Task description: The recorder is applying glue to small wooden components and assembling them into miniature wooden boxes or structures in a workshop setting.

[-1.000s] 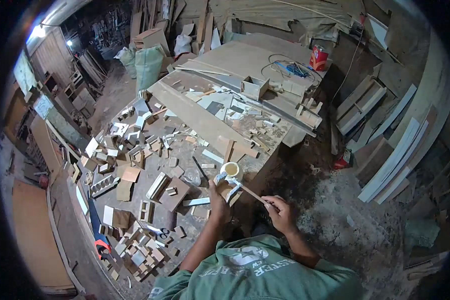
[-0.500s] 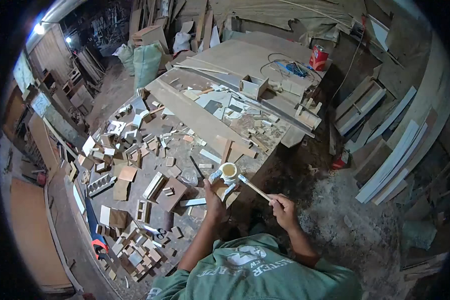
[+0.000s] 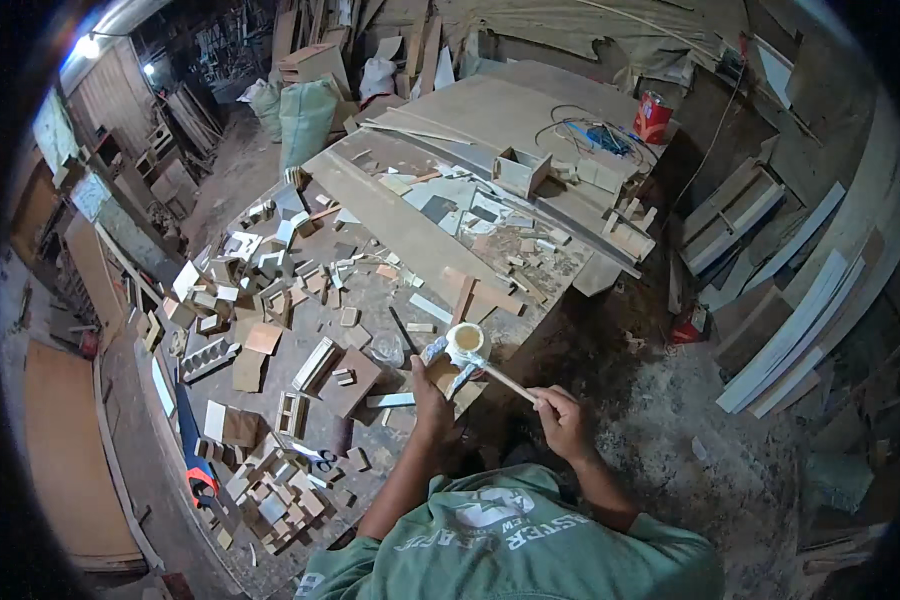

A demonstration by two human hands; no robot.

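Observation:
Near the table's front edge, my left hand point(image 3: 433, 402) grips a small wooden piece point(image 3: 440, 374) with whitish-blue parts. At its top is a round white ring-like part point(image 3: 465, 342) with a cream-coloured middle; I cannot tell its exact kind. My right hand point(image 3: 567, 424) is closed around a thin wooden stick point(image 3: 512, 382), held near its lower end. The stick's whitish far end reaches the underside of the round part and seems to touch it. The palm side of my left hand is mostly hidden.
Wood offcuts point(image 3: 290, 510) cover the table's left side, with scissors point(image 3: 320, 460) and an orange-handled handsaw point(image 3: 202, 485) among them. A long board point(image 3: 400, 210) lies across the table. Farther back stand an open wooden box point(image 3: 521, 172) and a red can point(image 3: 652, 118). White-edged planks point(image 3: 785, 340) lean at right.
My right hand has moved the stick slightly left, so its tip has gone from beside the round part to against its underside. My left hand keeps its grip. The view has shifted a little.

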